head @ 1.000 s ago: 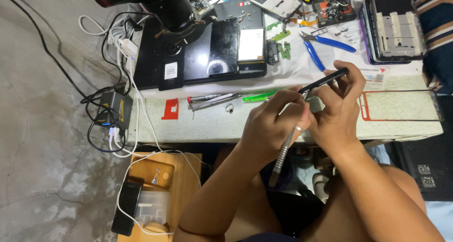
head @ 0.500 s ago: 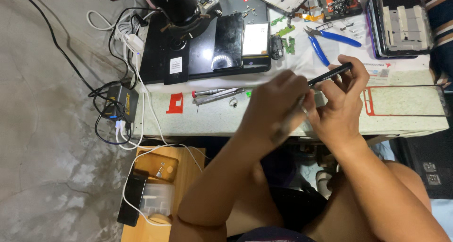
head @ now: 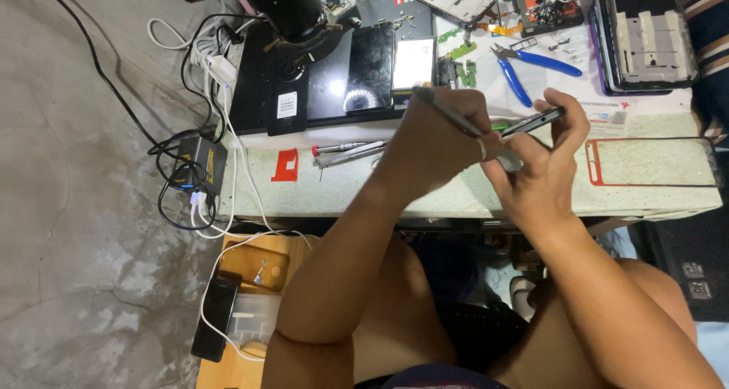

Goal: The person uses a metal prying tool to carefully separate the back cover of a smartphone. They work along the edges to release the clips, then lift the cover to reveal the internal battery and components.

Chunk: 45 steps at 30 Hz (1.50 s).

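My left hand, with a ring on one finger, grips a slim grey metal tool that slants up and to the left over its knuckles. Its tip end meets a dark phone, which my right hand holds edge-on between thumb and fingers. Both hands hover over the front part of the pale worktable, touching each other around the phone. The tool's tip is hidden between the hands.
A black microscope stands on a black mat with a phone screen on it. Blue pliers, small circuit parts, a dark phone frame, a red-edged frame and loose screwdrivers lie on the table. Cables and an adapter hang at left.
My left hand swung the tool from pointing down below the table edge to lying up across the hand. Both hands stayed at the phone.
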{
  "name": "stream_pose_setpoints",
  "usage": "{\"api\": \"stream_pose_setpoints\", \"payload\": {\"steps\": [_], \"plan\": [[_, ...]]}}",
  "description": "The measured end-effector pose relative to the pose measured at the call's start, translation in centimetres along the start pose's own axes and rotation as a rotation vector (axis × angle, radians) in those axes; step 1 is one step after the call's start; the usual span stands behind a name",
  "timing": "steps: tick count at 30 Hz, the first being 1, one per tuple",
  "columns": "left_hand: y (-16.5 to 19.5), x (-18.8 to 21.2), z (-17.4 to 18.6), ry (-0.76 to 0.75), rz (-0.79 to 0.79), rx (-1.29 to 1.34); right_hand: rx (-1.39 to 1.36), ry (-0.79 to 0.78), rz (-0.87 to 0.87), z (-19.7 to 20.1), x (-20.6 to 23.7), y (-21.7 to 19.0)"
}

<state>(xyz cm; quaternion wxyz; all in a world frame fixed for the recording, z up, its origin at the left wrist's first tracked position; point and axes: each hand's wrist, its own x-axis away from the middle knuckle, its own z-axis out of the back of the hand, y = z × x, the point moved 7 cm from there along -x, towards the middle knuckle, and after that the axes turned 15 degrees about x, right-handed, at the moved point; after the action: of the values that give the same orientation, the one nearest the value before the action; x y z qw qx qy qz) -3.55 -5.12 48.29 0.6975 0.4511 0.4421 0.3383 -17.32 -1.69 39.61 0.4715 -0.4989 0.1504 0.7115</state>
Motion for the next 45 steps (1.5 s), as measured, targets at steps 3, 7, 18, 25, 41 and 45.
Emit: {"api": "stream_pose_setpoints", "payload": {"steps": [3,7,18,25,41,45], "plan": [[0.8,0.6,0.0,0.026,-0.068,-0.016,-0.097,-0.042,-0.084,-0.3,-0.2,0.6],[2.2,0.8,0.5,-0.027,-0.127,0.053,-0.081,-0.097,-0.133,-0.2,-0.8,0.7],[0.6,-1.0,1.3,0.029,-0.018,0.001,-0.061,-0.159,-0.149,-0.4,-1.5,0.7],[2.1,1.3,0.9,0.027,-0.145,0.12,-0.051,-0.096,-0.084,-0.1,-1.6,0.3],[-1.7,-1.8,2.3,0.024,0.026,0.162,-0.033,-0.095,-0.019,-0.5,-1.9,-0.4],[-1.7,-2.0,2.4,0.02,0.025,0.123,-0.027,-0.08,-0.006,-0.5,-1.9,-0.4]]}}
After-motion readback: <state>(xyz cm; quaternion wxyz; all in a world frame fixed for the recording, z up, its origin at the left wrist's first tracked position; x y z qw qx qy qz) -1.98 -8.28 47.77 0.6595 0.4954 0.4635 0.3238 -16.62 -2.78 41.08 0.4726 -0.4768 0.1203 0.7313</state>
